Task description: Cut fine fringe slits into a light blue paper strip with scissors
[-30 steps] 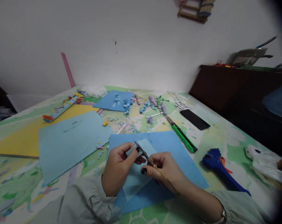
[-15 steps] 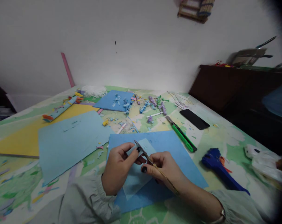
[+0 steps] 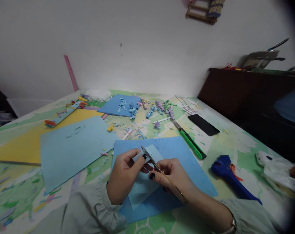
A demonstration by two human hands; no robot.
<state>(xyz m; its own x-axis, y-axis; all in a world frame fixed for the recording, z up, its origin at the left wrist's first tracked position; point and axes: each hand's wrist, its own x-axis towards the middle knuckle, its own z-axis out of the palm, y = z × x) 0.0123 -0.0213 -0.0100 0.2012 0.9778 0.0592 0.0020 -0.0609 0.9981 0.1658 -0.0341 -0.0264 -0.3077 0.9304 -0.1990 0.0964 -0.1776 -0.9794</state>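
My left hand (image 3: pixel 125 171) pinches a small light blue strip (image 3: pixel 137 158) between thumb and fingers. My right hand (image 3: pixel 178 177) is closed around a pair of scissors with gold handles (image 3: pixel 150 158), whose blades point up and left. The blades lie close against the strip; whether they bite into it I cannot tell. Below both hands a pale blue piece (image 3: pixel 141 195) lies on a larger, deeper blue sheet (image 3: pixel 188 165). My fingers hide part of the strip and most of the scissor handles.
To the right lie a green utility knife (image 3: pixel 192 145), a black phone (image 3: pixel 203 124) and a blue glue gun (image 3: pixel 229 178). A light blue sheet (image 3: pixel 76 146) overlaps a yellow one (image 3: pixel 20 146) at left. Fringed rolls (image 3: pixel 151 112) and paper scraps are scattered toward the wall.
My right thumb and the scissors have shifted very slightly. My left hand stays in place with the strip, and the things on the table look the same.
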